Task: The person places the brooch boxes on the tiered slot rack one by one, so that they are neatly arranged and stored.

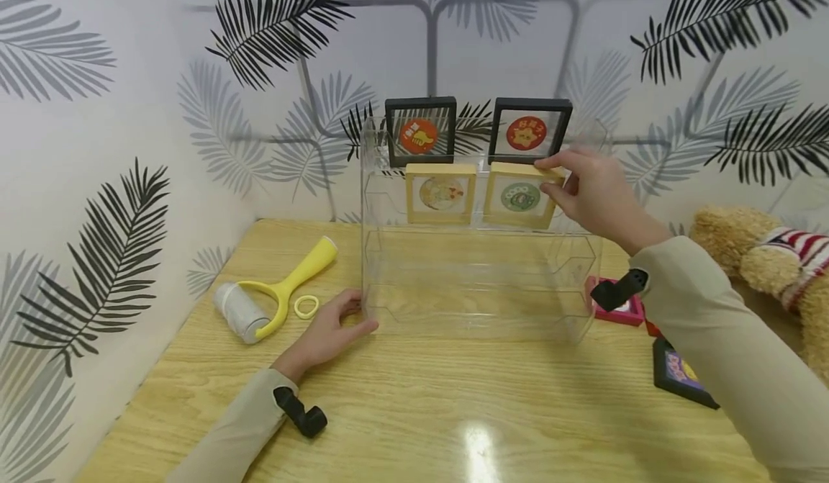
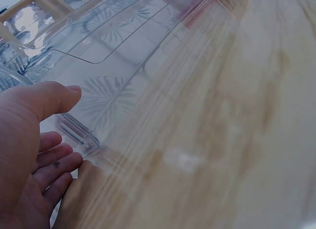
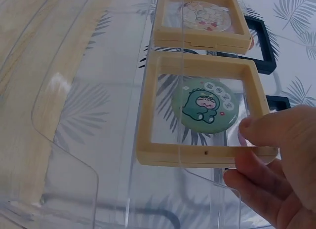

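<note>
A clear acrylic tiered rack stands on the wooden table. My right hand pinches the upper right corner of a yellow frame with a green badge, on the rack's second tier from the top. In the right wrist view, thumb and fingers hold that frame's edge. Left of it sits another yellow frame with a pale badge. Two black frames with red badges stand on the top tier. My left hand rests by the rack's lower left side, its fingers extended beside the clear panel.
On the left lie a yellow-handled roller and a small yellow ring. To the right are a red frame, a black frame with a purple picture and a teddy bear. A leaf-patterned wall rises behind.
</note>
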{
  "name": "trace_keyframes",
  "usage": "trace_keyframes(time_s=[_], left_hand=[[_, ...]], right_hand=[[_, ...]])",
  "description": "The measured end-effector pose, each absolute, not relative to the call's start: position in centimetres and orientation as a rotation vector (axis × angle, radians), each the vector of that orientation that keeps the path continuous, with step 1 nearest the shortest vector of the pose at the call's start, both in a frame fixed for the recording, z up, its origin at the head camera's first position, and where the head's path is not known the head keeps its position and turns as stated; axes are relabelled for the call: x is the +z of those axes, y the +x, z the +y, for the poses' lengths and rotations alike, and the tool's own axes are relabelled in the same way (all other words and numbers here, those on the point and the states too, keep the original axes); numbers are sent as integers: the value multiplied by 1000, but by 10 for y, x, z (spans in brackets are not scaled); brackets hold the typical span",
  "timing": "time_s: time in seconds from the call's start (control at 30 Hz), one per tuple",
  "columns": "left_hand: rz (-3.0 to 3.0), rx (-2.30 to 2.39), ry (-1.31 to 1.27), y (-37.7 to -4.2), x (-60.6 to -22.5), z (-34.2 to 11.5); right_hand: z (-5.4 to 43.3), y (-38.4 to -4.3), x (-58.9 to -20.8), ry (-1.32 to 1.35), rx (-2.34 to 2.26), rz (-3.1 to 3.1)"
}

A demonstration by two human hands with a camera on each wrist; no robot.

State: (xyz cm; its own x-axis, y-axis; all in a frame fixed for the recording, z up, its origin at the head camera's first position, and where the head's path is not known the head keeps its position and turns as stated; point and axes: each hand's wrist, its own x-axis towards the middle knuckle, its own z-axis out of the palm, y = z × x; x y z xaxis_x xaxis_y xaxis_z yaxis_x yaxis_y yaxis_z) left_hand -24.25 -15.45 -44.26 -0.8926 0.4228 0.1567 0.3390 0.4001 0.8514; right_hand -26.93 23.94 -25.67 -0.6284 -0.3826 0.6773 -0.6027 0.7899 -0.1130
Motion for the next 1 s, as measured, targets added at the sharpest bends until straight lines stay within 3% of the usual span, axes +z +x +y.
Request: trace_keyframes(time_s=[0.5, 1.0], left_hand=[[2570, 1525, 708, -243, -441, -153], [2555, 1533, 708, -242, -443, -152]], right_hand=[[264, -245, -247, 619, 492, -2285], [340, -212, -296, 238, 696, -2792]])
